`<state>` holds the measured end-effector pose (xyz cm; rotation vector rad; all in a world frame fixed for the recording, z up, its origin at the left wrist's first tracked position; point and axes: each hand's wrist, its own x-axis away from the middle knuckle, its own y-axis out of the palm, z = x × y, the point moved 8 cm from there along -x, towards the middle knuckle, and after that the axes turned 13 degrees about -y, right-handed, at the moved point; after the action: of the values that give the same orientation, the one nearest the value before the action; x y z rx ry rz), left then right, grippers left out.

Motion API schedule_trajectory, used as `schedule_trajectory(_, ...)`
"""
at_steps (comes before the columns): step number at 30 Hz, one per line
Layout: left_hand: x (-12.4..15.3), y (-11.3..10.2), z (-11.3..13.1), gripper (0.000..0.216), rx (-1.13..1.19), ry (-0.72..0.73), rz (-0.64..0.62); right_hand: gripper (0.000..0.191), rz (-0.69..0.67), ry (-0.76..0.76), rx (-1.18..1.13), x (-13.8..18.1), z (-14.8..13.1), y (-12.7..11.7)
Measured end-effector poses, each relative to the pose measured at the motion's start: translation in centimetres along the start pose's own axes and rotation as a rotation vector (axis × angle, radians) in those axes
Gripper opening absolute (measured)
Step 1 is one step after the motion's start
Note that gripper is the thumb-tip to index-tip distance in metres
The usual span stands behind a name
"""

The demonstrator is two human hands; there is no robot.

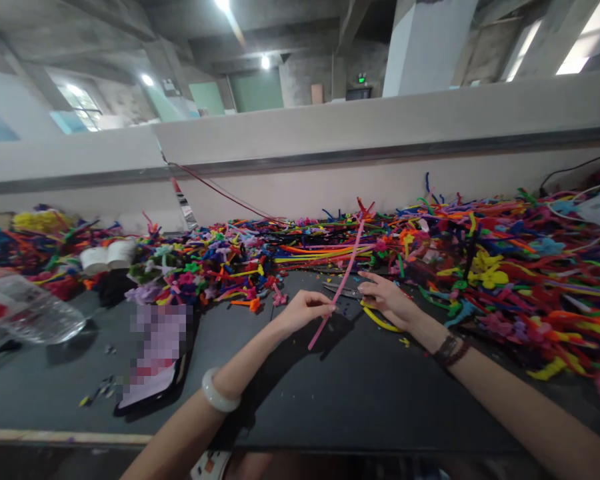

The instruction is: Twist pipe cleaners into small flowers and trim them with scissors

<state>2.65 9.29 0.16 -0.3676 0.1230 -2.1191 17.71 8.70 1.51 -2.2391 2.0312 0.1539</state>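
My left hand [305, 312] is closed, thumb and fingertips pinching a long pink pipe cleaner [349, 270]. The pipe cleaner slants up to the right, its lower end sticking out below my fingers and its upper end in front of the pile. My right hand [385, 297] reaches over scissors [347, 292] with metal blades pointing left. Its index finger is stretched out and the fingers are apart; the thumb side is partly hidden. A curved yellow piece [380, 319], perhaps the scissors' handle, shows beneath the palm.
Heaps of coloured pipe cleaners [520, 280] line the back and right of the dark table [300, 413]. To the left are a phone [155, 353], a clear plastic bottle [35, 313] and white rolls [107, 257]. A low white partition [300, 140] stands behind.
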Motion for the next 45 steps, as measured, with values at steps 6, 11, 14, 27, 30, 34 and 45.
schedule_trajectory(6, 0.5, 0.2, 0.0, 0.029, 0.006, -0.012, -0.020, 0.057, -0.096, -0.070, -0.287, -0.2, -0.7, 2.7)
schedule_trajectory(11, 0.6, 0.0, -0.1, 0.025, 0.016, -0.002, -0.020, 0.045, 0.027, -0.088, -0.289, -0.3, -0.1, 1.0)
schedule_trajectory(14, 0.7, 0.1, -0.1, 0.025, 0.033, 0.011, -0.017, 0.042, 0.064, -0.036, -0.281, -0.1, 0.9, 0.4)
schedule_trajectory(27, 0.8, 0.9, -0.4, 0.026, 0.024, -0.009, -0.068, 0.064, -0.137, -0.042, -0.428, 0.9, 0.5, 3.5)
schedule_trajectory(30, 0.7, 1.0, -0.4, 0.027, 0.018, -0.007, -0.074, 0.056, -0.153, -0.009, -0.474, 0.8, 0.9, 3.6)
schedule_trajectory(34, 0.8, 1.0, -0.4, 0.028, 0.017, 0.005, -0.074, 0.034, -0.097, 0.059, -0.487, 0.7, 1.9, 3.2)
schedule_trajectory(45, 0.9, 0.9, 0.2, 0.024, -0.073, 0.060, -0.031, 0.008, -0.098, 0.062, -0.632, 0.5, 2.1, 3.1)
